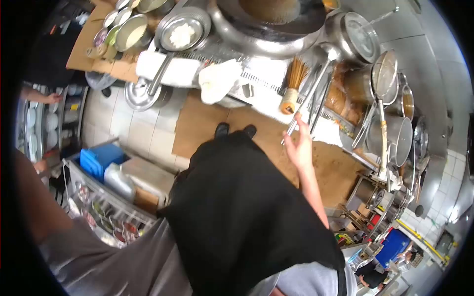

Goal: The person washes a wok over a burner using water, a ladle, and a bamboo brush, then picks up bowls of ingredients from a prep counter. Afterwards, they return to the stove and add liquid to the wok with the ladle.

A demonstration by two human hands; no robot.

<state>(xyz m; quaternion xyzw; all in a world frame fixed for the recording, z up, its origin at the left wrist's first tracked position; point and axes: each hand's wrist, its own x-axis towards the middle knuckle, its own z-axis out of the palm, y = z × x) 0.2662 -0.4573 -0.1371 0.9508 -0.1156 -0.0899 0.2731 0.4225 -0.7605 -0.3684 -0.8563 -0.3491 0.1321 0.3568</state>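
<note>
My right hand (299, 148) is near the front edge of the stove counter, palm partly up, its thumb and index finger apart. The fingertips are at the lower end of a long metal ladle (320, 78), touching or almost touching its handle. Just above the hand lies a bamboo wok brush (296, 81) with a pale binding. My left arm reaches off to the left edge, and the left hand is out of sight. A large wok (276, 29) sits on the burner beyond. A crumpled white cloth (217, 81) hangs over the counter edge.
Left of the wok stands a metal bowl with white contents (182, 35). Strainers (385, 74) and pots (395, 140) crowd the right. A lidded pot (140, 94) juts out low, and a cart with a blue bin (101, 159) is at left. A co-worker's hand (53, 98) shows far left.
</note>
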